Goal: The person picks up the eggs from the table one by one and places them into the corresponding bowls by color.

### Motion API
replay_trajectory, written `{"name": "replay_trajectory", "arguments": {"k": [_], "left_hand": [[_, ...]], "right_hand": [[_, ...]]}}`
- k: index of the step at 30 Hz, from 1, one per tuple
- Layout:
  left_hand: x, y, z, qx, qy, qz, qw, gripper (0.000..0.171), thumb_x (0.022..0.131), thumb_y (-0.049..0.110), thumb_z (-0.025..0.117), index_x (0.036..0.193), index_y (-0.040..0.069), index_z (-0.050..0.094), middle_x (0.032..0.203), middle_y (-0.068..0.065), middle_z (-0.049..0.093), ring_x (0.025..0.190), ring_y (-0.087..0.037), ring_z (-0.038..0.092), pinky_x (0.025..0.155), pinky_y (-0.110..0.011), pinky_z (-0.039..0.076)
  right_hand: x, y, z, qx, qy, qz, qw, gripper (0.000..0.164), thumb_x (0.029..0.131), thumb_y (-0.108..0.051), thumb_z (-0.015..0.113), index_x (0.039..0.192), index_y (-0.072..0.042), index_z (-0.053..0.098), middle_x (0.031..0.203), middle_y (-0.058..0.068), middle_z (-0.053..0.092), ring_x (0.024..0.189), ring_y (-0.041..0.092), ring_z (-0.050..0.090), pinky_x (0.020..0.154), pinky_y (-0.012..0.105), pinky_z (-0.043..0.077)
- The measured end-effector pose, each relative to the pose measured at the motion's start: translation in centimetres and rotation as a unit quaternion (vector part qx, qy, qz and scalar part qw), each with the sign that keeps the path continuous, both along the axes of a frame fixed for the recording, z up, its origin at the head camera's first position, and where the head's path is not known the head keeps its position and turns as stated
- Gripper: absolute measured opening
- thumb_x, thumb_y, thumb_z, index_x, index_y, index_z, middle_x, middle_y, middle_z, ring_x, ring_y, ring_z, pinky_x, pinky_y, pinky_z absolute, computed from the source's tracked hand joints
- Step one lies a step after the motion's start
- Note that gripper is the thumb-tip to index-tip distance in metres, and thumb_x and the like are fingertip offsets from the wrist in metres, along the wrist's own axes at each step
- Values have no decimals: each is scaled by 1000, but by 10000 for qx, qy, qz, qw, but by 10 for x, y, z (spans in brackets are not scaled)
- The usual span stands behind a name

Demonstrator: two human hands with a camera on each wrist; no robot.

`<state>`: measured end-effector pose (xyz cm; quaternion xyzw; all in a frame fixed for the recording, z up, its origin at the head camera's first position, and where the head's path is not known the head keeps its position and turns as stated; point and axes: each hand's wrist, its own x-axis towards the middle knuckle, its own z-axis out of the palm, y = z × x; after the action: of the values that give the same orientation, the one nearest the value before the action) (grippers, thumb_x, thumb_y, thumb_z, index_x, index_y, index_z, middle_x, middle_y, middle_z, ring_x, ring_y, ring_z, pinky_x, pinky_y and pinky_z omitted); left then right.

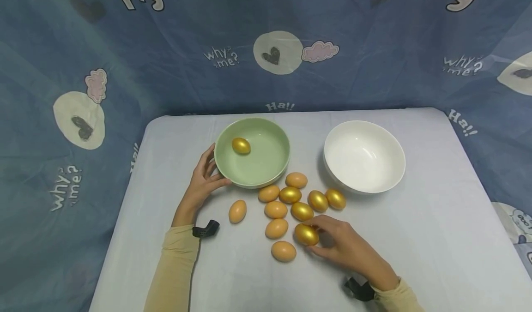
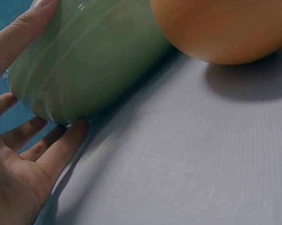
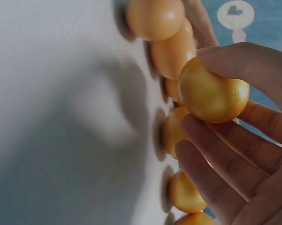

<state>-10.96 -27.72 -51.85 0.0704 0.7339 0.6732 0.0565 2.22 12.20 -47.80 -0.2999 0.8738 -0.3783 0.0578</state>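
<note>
My left hand rests against the left side of a green bowl, its fingers and thumb spread along the outer wall. In the left wrist view the fingertips touch that wall low down, near the base. One golden egg lies inside the bowl. With thumb and fingers, my right hand pinches another golden egg. The right wrist view shows this egg with the thumb over one side and fingers at the other. Several golden eggs lie just beyond the right hand.
Brown eggs form a rough column left of the golden ones; a single brown egg lies apart, near my left wrist. To the right stands a white bowl with nothing in it. Patterned blue cloth hangs behind the white table.
</note>
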Motion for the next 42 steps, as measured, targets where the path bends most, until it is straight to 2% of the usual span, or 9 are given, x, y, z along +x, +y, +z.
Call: {"name": "replay_trajectory", "arguments": {"k": [9, 18, 26, 31, 35, 42], "left_hand": [[0, 0, 0, 22, -9, 12, 10000, 116, 75, -2, 90, 164, 33, 25, 170, -1, 26, 156, -32, 32, 110, -22, 53], [-1, -1, -2, 67, 7, -33, 10000, 116, 75, -4, 89, 164, 32, 25, 170, -2, 26, 155, -33, 34, 110, -23, 54], [-1, -1, -2, 93, 32, -46, 9999, 116, 75, -4, 89, 164, 32, 24, 170, -2, 25, 155, -33, 33, 110, -23, 54], [0, -1, -2, 129, -1, -34, 9999, 116, 75, -4, 89, 164, 32, 24, 170, -2, 26, 155, -32, 34, 110, -24, 54], [0, -1, -2, 128, -23, -30, 9999, 116, 75, -4, 89, 164, 32, 25, 170, -1, 26, 155, -32, 33, 110, -24, 54], [-1, -1, -4, 119, -15, -45, 9999, 115, 76, -5, 88, 164, 31, 24, 171, -2, 25, 155, -33, 33, 111, -22, 53]], "right_hand": [[-8, -2, 7, -349, -105, -71, 9993, 56, 77, -14, 91, 128, -10, 67, 124, 2, 73, 100, 10, 72, 86, 29, 67], [-18, -4, 12, -790, 184, -19, 9967, 55, 77, -10, 91, 127, -9, 67, 121, 1, 72, 98, 12, 72, 82, 30, 68], [-34, -8, 21, -890, 234, 120, 9957, 56, 79, -11, 90, 129, -12, 66, 117, -3, 69, 101, 10, 70, 85, 27, 66], [-46, -13, 30, -840, 359, 116, 9958, 54, 79, -13, 91, 127, -9, 66, 117, 0, 74, 96, 10, 71, 80, 33, 68], [-54, -18, 37, -827, 167, 42, 9964, 51, 80, -15, 90, 125, -12, 66, 119, 0, 74, 100, 11, 71, 86, 37, 68], [-69, -26, 44, -912, 193, 147, 9955, 49, 82, -13, 88, 126, -9, 67, 122, 4, 74, 105, 18, 71, 89, 34, 67]]}}
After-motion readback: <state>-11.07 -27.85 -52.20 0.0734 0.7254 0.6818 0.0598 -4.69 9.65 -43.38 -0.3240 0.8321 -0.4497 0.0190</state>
